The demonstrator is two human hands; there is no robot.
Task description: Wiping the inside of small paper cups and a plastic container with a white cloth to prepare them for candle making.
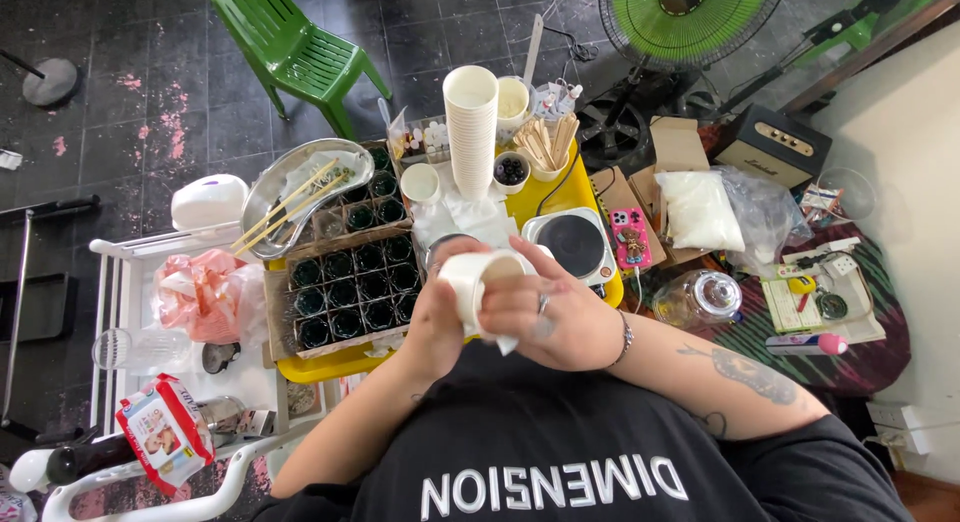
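Observation:
I hold a white paper cup (478, 280) on its side in front of my chest. My left hand (437, 322) grips its base from the left. My right hand (545, 307) wraps over its mouth and side, with a piece of white tissue (503, 340) pressed against the cup under the fingers. Just beyond my hands lies a tray of several small dark green glass jars (352, 277) on a yellow tray (335, 365).
A tall stack of white cups (470, 127), a cup of wooden sticks (548, 144), a small hotplate (572, 244), a pink phone (631, 237), a metal kidney dish with chopsticks (300, 187), a bag of white granules (697, 209), a green chair (295, 52) and a fan (685, 22) surround me.

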